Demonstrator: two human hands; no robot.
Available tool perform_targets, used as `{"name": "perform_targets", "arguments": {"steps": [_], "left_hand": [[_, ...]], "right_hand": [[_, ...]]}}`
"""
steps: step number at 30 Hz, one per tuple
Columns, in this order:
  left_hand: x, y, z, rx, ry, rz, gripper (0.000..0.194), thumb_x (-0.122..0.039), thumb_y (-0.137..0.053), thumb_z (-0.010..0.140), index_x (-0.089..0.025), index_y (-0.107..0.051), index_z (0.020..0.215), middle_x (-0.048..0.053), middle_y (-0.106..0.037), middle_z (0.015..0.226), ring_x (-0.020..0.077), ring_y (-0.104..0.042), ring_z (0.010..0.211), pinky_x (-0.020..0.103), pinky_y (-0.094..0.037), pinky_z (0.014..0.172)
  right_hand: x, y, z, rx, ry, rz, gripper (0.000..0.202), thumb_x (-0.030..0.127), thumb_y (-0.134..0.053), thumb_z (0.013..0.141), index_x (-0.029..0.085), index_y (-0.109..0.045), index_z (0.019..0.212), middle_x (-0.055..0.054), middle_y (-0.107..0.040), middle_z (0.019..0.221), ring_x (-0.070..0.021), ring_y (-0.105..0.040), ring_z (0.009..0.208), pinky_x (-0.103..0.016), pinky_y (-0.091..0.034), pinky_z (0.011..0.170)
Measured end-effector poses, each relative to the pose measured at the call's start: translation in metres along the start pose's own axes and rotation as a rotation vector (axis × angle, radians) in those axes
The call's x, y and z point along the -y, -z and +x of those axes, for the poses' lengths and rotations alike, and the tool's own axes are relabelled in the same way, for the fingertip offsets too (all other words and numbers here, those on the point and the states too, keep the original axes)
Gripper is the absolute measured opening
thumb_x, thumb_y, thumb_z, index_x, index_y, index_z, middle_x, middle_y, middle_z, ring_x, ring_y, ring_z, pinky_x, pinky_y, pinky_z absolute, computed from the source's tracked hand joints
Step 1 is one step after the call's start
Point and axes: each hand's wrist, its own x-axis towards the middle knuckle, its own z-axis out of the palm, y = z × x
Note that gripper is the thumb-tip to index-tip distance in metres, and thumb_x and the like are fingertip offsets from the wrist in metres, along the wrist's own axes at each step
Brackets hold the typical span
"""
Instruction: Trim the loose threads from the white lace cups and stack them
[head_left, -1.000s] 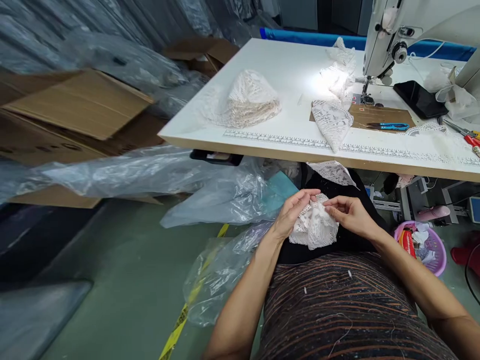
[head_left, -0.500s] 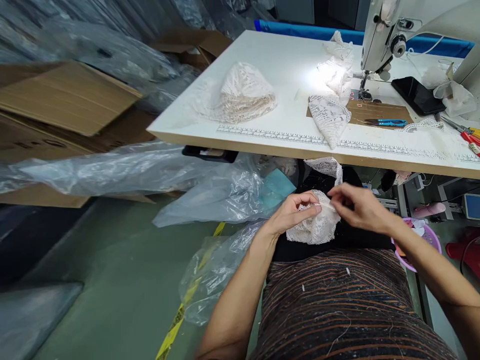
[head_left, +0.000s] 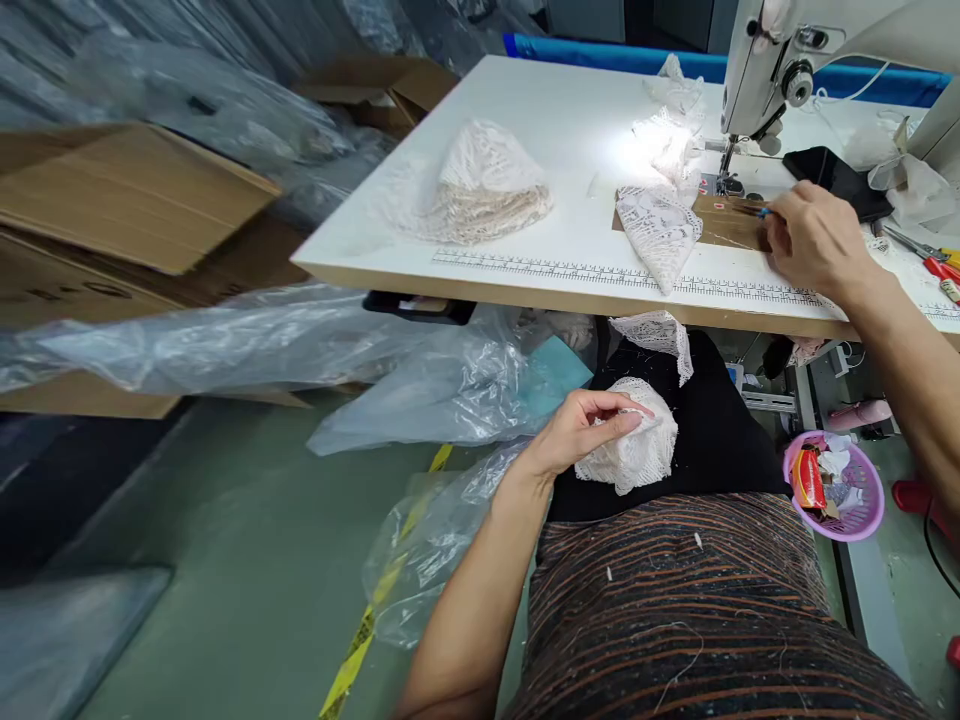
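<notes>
My left hand [head_left: 592, 430] pinches a gathered piece of white lace [head_left: 634, 445] between thumb and fingers over my black-clad lap. A second strip of lace [head_left: 656, 330] hangs from under the table edge just above it. Out on the table, my right hand [head_left: 817, 235] is closed around blue thread snips [head_left: 759, 210]; their blades point left and the rest lies hidden under the fingers. Beneath the snips is a piece of brown cardboard [head_left: 724, 225], close to the presser foot of the sewing machine [head_left: 739, 95]. A pointed lace piece [head_left: 660, 230] rests on the cardboard's left end.
A stack of lace pieces [head_left: 491, 185] sits on the white table [head_left: 577, 130]. Behind my right hand lies a black phone [head_left: 862, 190], with red-handled scissors [head_left: 937, 265] farther right. A pink basket [head_left: 862, 500] stands below. Cardboard boxes [head_left: 127, 190] and plastic sheeting [head_left: 420, 380] fill the left.
My right hand has left the lace and reached up and right onto the table, taking hold of the snips, which have shifted slightly away from me. My left hand stays on the lace.
</notes>
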Motion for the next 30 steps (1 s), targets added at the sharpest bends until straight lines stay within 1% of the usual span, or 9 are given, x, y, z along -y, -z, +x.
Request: {"name": "perform_targets", "arguments": {"steps": [2, 4, 6, 7, 11, 13, 15, 23, 30], "left_hand": [[0.0, 0.0, 0.0, 0.011, 0.011, -0.015, 0.035, -0.047, -0.078, 0.071, -0.015, -0.08, 0.082, 0.005, -0.069, 0.073, 0.0124, -0.051, 0.063, 0.025, -0.036, 0.059], [-0.002, -0.001, 0.0, 0.032, 0.021, -0.028, 0.035, -0.048, -0.078, 0.071, -0.014, -0.08, 0.08, 0.004, -0.066, 0.068, 0.0115, -0.048, 0.06, 0.025, -0.034, 0.058], [-0.004, -0.002, 0.0, 0.047, 0.026, -0.039, 0.035, -0.048, -0.077, 0.071, -0.014, -0.079, 0.076, 0.002, -0.063, 0.064, 0.0103, -0.044, 0.057, 0.025, -0.032, 0.056], [-0.005, -0.003, 0.001, 0.053, 0.027, -0.043, 0.035, -0.048, -0.077, 0.071, -0.014, -0.078, 0.075, 0.001, -0.061, 0.063, 0.0099, -0.043, 0.056, 0.025, -0.031, 0.055], [-0.01, -0.005, 0.0, 0.084, 0.025, -0.051, 0.035, -0.049, -0.078, 0.07, -0.014, -0.075, 0.071, 0.0, -0.056, 0.059, 0.0088, -0.038, 0.054, 0.025, -0.029, 0.053], [-0.01, -0.004, 0.0, 0.088, 0.026, -0.048, 0.036, -0.05, -0.078, 0.069, -0.014, -0.074, 0.071, -0.001, -0.054, 0.059, 0.0089, -0.037, 0.055, 0.024, -0.028, 0.052], [-0.009, -0.005, 0.0, 0.086, 0.033, -0.038, 0.038, -0.052, -0.078, 0.069, -0.014, -0.074, 0.073, -0.001, -0.052, 0.059, 0.009, -0.037, 0.055, 0.024, -0.027, 0.051], [-0.011, -0.009, 0.001, 0.016, 0.014, -0.061, 0.043, -0.055, -0.076, 0.07, -0.013, -0.065, 0.064, -0.003, -0.045, 0.058, 0.0078, -0.033, 0.054, 0.025, -0.024, 0.05], [-0.009, -0.009, 0.002, 0.001, 0.012, -0.071, 0.038, -0.051, -0.077, 0.07, -0.014, -0.068, 0.065, -0.001, -0.05, 0.059, 0.0088, -0.037, 0.054, 0.024, -0.027, 0.051]], "right_hand": [[0.018, 0.006, -0.015, -0.151, -0.017, 0.19, 0.04, 0.037, -0.039, 0.101, 0.005, -0.064, 0.103, -0.015, -0.07, 0.103, -0.0144, -0.066, 0.093, -0.033, -0.043, 0.077], [0.043, 0.01, -0.039, -0.226, 0.0, 0.536, 0.026, 0.036, -0.044, 0.101, 0.015, -0.059, 0.103, -0.009, -0.07, 0.09, -0.0086, -0.063, 0.069, -0.028, -0.046, 0.066], [0.071, 0.008, -0.067, -0.106, -0.001, 0.884, 0.025, 0.041, -0.044, 0.1, 0.019, -0.055, 0.103, -0.004, -0.067, 0.083, -0.0068, -0.054, 0.055, -0.025, -0.043, 0.052], [0.083, 0.003, -0.081, 0.007, -0.006, 0.995, 0.027, 0.045, -0.047, 0.098, 0.019, -0.056, 0.101, -0.001, -0.065, 0.079, -0.0069, -0.051, 0.054, -0.024, -0.041, 0.05], [0.117, -0.024, -0.117, 0.399, -0.003, 1.256, 0.038, 0.054, -0.061, 0.087, 0.016, -0.064, 0.09, 0.006, -0.046, 0.061, -0.0066, -0.038, 0.052, -0.023, -0.035, 0.048], [0.123, -0.035, -0.122, 0.497, 0.007, 1.306, 0.041, 0.056, -0.064, 0.084, 0.016, -0.067, 0.086, 0.007, -0.041, 0.059, -0.0066, -0.034, 0.052, -0.023, -0.032, 0.048], [0.125, -0.04, -0.122, 0.514, 0.028, 1.322, 0.042, 0.058, -0.067, 0.082, 0.016, -0.068, 0.081, 0.005, -0.046, 0.063, -0.0074, -0.038, 0.056, -0.024, -0.034, 0.052], [0.127, -0.045, -0.127, 0.377, 0.021, 1.32, 0.044, 0.06, -0.059, 0.088, 0.017, -0.059, 0.077, 0.002, -0.05, 0.07, -0.0096, -0.044, 0.064, -0.025, -0.039, 0.06], [0.127, -0.048, -0.129, 0.336, 0.038, 1.25, 0.045, 0.061, -0.053, 0.091, 0.018, -0.059, 0.082, 0.001, -0.052, 0.074, -0.0108, -0.046, 0.067, -0.025, -0.041, 0.063]]}}
